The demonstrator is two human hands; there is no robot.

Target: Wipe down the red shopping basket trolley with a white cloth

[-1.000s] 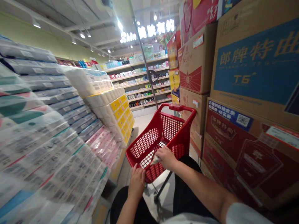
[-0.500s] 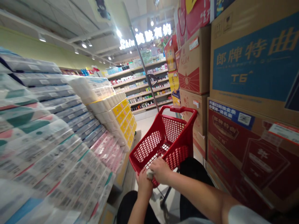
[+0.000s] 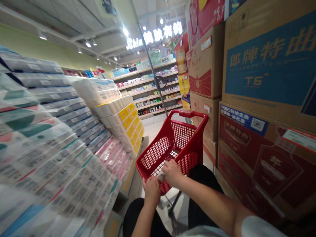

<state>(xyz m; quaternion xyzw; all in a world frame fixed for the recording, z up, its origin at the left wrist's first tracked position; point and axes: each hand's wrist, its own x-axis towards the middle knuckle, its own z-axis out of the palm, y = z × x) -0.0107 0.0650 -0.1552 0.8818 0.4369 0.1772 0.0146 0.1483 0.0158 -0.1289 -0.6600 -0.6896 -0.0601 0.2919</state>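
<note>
A red plastic shopping cart point(image 3: 184, 131) with perforated walls stands tilted before me, its basket empty. At its near rim my left hand point(image 3: 151, 187) is closed, with fingers curled over the edge. Close beside it my right hand point(image 3: 172, 172) is closed on a small crumpled whitish wad point(image 3: 161, 176), which looks like cloth or tissue. The wad lies between the two hands, against the near rim. My right fingers partly cover it, so its full shape is hidden.
Packs of tissue paper point(image 3: 56, 158) and toilet rolls point(image 3: 111, 115) are stacked on the left. Large cardboard boxes point(image 3: 264, 82) rise close on the right. A metal pole point(image 3: 153, 69) stands beyond the cart, before stocked shelves point(image 3: 148, 90).
My right hand has shifted slightly up and right with the whitish wad, away from my left wrist. My left hand stays at the cart's rim.
</note>
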